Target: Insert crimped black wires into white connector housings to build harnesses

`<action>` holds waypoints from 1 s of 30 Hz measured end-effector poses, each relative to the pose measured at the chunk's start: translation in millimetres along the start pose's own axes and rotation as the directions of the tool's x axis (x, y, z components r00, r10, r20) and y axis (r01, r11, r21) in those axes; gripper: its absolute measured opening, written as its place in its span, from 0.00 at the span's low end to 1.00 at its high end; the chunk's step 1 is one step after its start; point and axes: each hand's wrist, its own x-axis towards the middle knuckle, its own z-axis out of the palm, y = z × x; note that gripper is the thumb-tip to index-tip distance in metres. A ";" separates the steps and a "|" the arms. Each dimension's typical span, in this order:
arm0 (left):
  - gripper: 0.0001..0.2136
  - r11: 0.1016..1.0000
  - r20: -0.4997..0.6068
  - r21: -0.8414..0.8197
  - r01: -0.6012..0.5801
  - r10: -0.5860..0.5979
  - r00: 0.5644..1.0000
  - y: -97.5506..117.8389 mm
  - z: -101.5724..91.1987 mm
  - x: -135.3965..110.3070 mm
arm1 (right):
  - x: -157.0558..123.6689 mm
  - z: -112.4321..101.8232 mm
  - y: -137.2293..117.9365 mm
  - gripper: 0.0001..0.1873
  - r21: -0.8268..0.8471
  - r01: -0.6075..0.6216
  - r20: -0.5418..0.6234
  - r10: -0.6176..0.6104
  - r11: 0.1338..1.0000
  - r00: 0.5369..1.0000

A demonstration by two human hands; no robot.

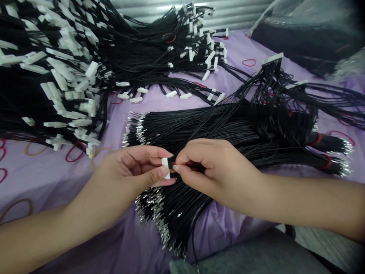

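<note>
My left hand (141, 168) pinches a small white connector housing (165, 168) between thumb and fingers, its slotted face turned to the right. Close against that side, my right hand (207, 164) is closed in a pinch on a thin black wire, whose tip is mostly hidden by the fingertips. Whether the wire tip sits inside the housing I cannot tell. Beneath both hands lie loose bundles of black wires (200, 124) with bare metal terminals (156, 210) at their left ends.
A large heap of black cables with white connectors (60, 69) fills the left and back. More wired connectors (272, 60) lie at right. Red rubber bands (75, 152) are scattered on the purple cloth (120, 231). A clear plastic bag (310, 36) stands at back right.
</note>
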 end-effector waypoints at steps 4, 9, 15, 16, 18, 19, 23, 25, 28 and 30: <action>0.10 1.000 0.012 -0.007 -0.002 0.002 1.000 0.5 0.1 0.2 | 0.3 0.4 0.1 0.09 -0.010 0.025 -0.005 -0.025 1.000 1.000; 0.09 0.997 0.023 -0.071 0.039 -0.037 0.999 3.2 0.4 0.6 | -2.4 -5.1 -2.1 0.09 -0.146 0.133 -0.005 -0.135 0.980 0.991; 0.11 0.976 -0.070 -0.209 0.064 -0.081 0.994 11.2 -1.9 3.4 | -17.4 -12.4 -18.5 0.06 -0.526 0.252 -0.217 -0.415 0.812 0.884; 0.12 0.973 -0.073 -0.219 0.073 -0.091 0.993 11.9 -2.8 4.3 | -19.0 -12.2 -20.8 0.08 -0.535 0.260 -0.237 -0.438 0.804 0.867; 0.13 0.970 -0.086 -0.231 0.078 -0.100 0.991 12.3 -5.1 6.3 | -20.0 -10.2 -21.8 0.12 -0.502 0.326 -0.162 -0.457 0.801 0.875; 0.13 0.970 -0.086 -0.233 0.073 -0.095 0.992 11.9 -6.4 7.4 | -19.3 -8.4 -20.0 0.13 -0.471 0.350 -0.081 -0.435 0.810 0.897; 0.10 0.975 -0.076 -0.220 0.042 -0.060 0.995 8.5 -9.9 11.3 | -12.5 -0.8 -4.1 0.12 -0.339 0.356 0.189 -0.308 0.871 0.932; 0.10 0.975 -0.074 -0.219 0.034 -0.051 0.996 7.6 -10.0 12.1 | -9.3 0.3 1.8 0.11 -0.237 0.319 0.191 -0.278 0.918 0.942; 0.10 0.975 -0.070 -0.218 0.034 -0.050 0.996 8.0 -8.7 11.8 | -6.8 -3.5 2.3 0.10 -0.089 0.253 0.192 -0.233 0.963 0.953; 0.11 0.977 -0.059 -0.210 0.034 -0.047 0.997 8.8 -7.6 11.2 | -5.8 -8.2 -0.7 0.08 -0.027 0.188 0.185 -0.180 0.982 0.966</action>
